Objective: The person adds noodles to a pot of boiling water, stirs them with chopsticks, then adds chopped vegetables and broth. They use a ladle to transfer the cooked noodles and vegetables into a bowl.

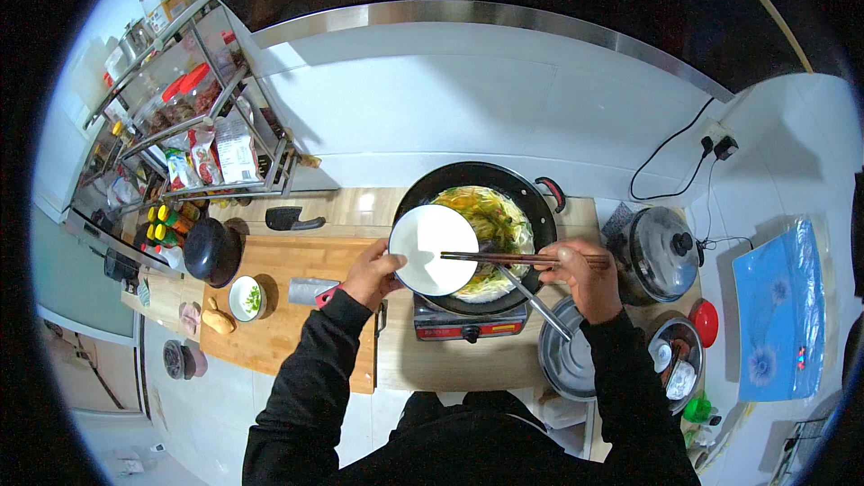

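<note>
My left hand [374, 273] grips the left rim of a white bowl [432, 246] with a dark edge, which is held over the left side of a black wok [466, 172]. Dark wooden chopsticks [526, 259] are in my right hand [582, 277], their tips reaching over the bowl. Below them, the wok holds soup [482, 206] with pale shreds and green pieces. A ladle with a metal handle [540, 307] rests in it, the handle leaning over the lower right rim. The wok sits on a portable gas stove [470, 325].
Left, a cutting board [283, 344] bears a cleaver [312, 290], a small bowl of chopped greens [246, 298] and ginger [218, 319]. A black knife [292, 219] lies behind it. Right are a lidded pot [665, 256], a metal basin [567, 358] and a bowl of utensils [677, 361].
</note>
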A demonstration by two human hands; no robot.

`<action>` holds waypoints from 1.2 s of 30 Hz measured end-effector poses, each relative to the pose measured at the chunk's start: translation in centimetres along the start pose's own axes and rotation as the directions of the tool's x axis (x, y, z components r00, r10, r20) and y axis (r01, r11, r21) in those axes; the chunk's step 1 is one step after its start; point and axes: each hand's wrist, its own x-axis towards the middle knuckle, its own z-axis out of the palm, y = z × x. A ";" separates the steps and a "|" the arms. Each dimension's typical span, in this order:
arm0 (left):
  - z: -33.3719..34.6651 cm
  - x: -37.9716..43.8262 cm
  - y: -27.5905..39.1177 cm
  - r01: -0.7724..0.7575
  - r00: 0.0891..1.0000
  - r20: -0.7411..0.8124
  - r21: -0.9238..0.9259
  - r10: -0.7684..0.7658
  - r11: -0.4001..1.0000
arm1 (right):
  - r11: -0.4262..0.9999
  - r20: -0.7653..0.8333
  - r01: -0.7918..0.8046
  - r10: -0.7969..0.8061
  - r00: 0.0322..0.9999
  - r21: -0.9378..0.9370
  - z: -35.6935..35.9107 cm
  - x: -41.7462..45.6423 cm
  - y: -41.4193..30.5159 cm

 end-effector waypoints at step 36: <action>8.9 -5.9 -6.6 -0.121 0.992 -0.012 -0.390 0.126 0.913 | 0.364 0.572 0.737 -0.469 0.673 -0.569 12.8 -8.0 3.7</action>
